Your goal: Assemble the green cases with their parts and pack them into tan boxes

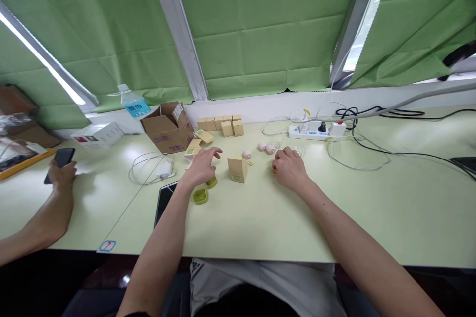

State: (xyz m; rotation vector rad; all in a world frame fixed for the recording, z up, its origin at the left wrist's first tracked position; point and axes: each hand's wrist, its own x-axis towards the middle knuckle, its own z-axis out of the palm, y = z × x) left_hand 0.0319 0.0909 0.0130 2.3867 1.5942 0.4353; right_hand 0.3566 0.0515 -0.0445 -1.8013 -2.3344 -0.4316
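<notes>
My left hand (203, 166) hovers over the table with its fingers apart and nothing seen in them. Below it lie two olive-green, hollow pieces (201, 196), one partly covered by the hand. Just beyond are flat, opened kraft boxes (193, 147). Between my hands stands a small kraft paper box (237, 169) with its top flap up. My right hand (290, 168) rests on the table with curled fingers; whatever they hold is hidden. Several small pale-pink round pieces (270, 149) lie left of it, and clear plastic pieces (299, 150) lie just behind it.
Small kraft boxes (219, 123) line the back, beside an open brown carton (168, 128). A power strip (316, 131) with cables stands behind my right hand. A tablet (165, 200) lies under my left forearm. At left, another person's hand (63, 174) holds a phone.
</notes>
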